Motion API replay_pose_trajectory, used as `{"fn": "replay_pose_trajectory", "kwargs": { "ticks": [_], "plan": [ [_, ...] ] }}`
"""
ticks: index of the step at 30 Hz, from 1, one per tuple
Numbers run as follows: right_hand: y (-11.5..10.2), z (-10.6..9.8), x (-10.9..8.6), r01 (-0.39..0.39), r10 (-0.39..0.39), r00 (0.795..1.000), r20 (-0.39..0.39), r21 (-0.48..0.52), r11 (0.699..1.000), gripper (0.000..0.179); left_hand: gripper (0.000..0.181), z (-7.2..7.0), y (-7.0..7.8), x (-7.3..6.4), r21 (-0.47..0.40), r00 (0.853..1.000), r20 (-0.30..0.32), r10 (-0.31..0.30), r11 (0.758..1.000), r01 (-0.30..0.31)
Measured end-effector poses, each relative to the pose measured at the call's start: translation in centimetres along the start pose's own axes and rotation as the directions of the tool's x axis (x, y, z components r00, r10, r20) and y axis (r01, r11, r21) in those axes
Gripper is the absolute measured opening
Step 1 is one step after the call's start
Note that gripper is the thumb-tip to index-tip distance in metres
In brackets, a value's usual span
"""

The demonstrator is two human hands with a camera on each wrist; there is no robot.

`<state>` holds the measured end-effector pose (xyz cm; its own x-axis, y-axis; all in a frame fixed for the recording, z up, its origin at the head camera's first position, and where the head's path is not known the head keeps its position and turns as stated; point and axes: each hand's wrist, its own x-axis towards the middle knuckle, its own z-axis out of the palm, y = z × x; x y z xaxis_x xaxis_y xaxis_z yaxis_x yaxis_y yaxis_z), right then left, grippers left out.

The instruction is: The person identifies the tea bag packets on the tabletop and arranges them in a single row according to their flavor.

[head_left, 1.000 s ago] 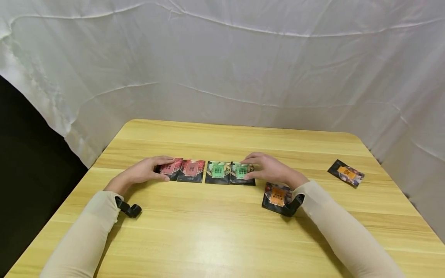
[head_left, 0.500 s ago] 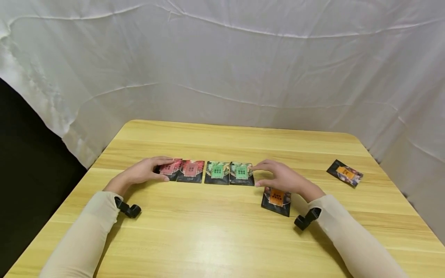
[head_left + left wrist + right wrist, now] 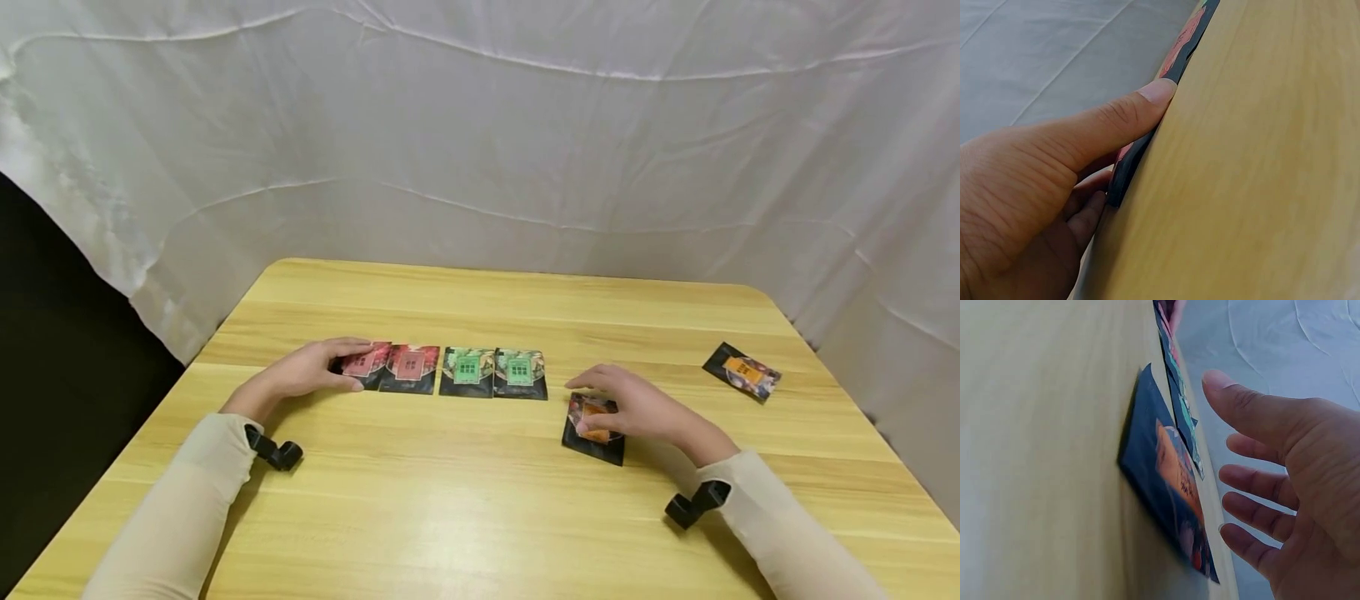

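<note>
In the head view my left hand (image 3: 306,372) rests at the left end of a row of flat sachets, on the outer red-labelled sachet (image 3: 365,363). The left wrist view shows its thumb lying along that sachet's (image 3: 1127,172) black edge, other fingers at the end. A second red-labelled sachet (image 3: 410,367) slightly overlaps it. Past a small gap lie two green-labelled sachets, one (image 3: 467,371) beside the other (image 3: 520,372). My right hand (image 3: 639,406) hovers, fingers spread, over an orange-labelled sachet (image 3: 593,451); the right wrist view shows it apart from that sachet (image 3: 1166,462).
Another orange-labelled sachet (image 3: 742,372) lies askew at the far right of the wooden table (image 3: 420,517). A pale cloth (image 3: 480,150) hangs behind the table's back edge. Each wrist wears a small black camera mount, left (image 3: 276,451) and right (image 3: 696,503).
My right hand has left the right green-labelled sachet and moved right and nearer, over the orange-labelled one. The left hand and all sachets stay in place.
</note>
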<state>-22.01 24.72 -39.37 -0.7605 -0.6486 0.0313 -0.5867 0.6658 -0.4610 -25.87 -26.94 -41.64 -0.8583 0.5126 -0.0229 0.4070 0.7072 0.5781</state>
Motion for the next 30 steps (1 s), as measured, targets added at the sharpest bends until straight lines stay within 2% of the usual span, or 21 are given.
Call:
{"fn": "replay_pose_trajectory", "kwargs": {
  "ticks": [8,30],
  "plan": [
    [0.2,0.4,-1.2,-0.006,0.006,1.0,-0.008,-0.014,1.0,0.058,0.074,0.1,-0.3,0.1,0.007,1.0,0.01,0.016,1.0,-0.016],
    [0.0,0.5,-1.3,0.025,-0.025,1.0,0.001,-0.127,0.992,0.058,0.074,-0.1,-0.1,0.2,0.005,1.0,0.003,0.02,1.0,-0.02]
  ]
}}
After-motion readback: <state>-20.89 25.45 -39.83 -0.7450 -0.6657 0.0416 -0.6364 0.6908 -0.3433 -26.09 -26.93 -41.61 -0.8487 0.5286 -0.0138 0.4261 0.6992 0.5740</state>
